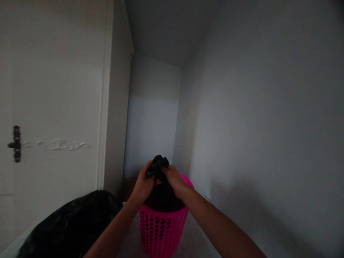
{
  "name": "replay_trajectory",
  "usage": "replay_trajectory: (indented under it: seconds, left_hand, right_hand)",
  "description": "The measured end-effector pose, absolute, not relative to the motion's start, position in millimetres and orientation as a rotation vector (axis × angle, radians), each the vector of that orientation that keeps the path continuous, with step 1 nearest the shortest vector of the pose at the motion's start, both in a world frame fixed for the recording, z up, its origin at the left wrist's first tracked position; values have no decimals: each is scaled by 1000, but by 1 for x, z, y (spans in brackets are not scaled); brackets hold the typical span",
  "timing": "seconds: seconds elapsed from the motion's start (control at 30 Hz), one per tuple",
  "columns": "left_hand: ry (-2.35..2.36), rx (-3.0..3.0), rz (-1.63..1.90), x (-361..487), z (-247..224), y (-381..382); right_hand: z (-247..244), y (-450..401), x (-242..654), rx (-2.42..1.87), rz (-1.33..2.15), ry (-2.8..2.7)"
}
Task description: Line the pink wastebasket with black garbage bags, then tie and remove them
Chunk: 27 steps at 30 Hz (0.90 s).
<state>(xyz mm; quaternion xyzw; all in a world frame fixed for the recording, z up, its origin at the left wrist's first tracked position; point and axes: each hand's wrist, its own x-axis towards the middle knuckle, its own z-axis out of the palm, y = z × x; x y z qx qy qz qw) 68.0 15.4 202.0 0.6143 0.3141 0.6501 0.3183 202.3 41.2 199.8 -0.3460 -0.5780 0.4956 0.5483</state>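
Note:
A bright pink basket [163, 229] with holes in its wall stands in front of me. Inside it sits a black plastic bag [165, 197], its gathered top rising above the rim. My left hand [144, 184] grips the bunched plastic from the left. From the other side my right hand [174, 179] has its fingers closed on the same bunched top. Part of the fingers of both hands is hidden by the plastic. What the bag contains cannot be seen.
A large, full-looking black bag [77, 222] lies at the lower left, close to my left forearm. Behind it stands a white cabinet [56, 89] with a dark handle [17, 144]. A plain wall [255, 125] runs along the right.

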Motion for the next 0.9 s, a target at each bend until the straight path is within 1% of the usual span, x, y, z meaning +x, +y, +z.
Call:
replay_trajectory:
  seconds: [0.07, 0.17, 0.3, 0.37, 0.43, 0.57, 0.63, 0.8, 0.9]
  left_hand:
    - [792, 1780, 1655, 64, 202, 12]
    - [727, 2029, 1492, 58, 201, 7]
    - [802, 2145, 1337, 54, 199, 4]
    - [870, 2160, 1342, 53, 198, 4]
    - [889, 2171, 1371, 53, 197, 7]
    - [894, 2132, 1444, 52, 192, 15]
    - [885, 2081, 1480, 52, 189, 20]
    - [817, 1994, 1530, 54, 182, 30]
    - [813, 1952, 1600, 56, 180, 32]
  right_hand:
    - [197, 47, 206, -819, 1173, -1356]
    - [195, 55, 216, -889, 1047, -1360]
    - [194, 59, 229, -909, 886, -1631]
    - [193, 56, 232, -879, 908, -1739]
    - [192, 50, 234, -866, 1013, -1774]
    - [194, 38, 233, -946, 1300, -1621]
    - [198, 33, 234, -906, 1371, -1591]
    - [202, 25, 234, -791, 1311, -1745]
    - [197, 26, 232, -798, 1225, -1686]
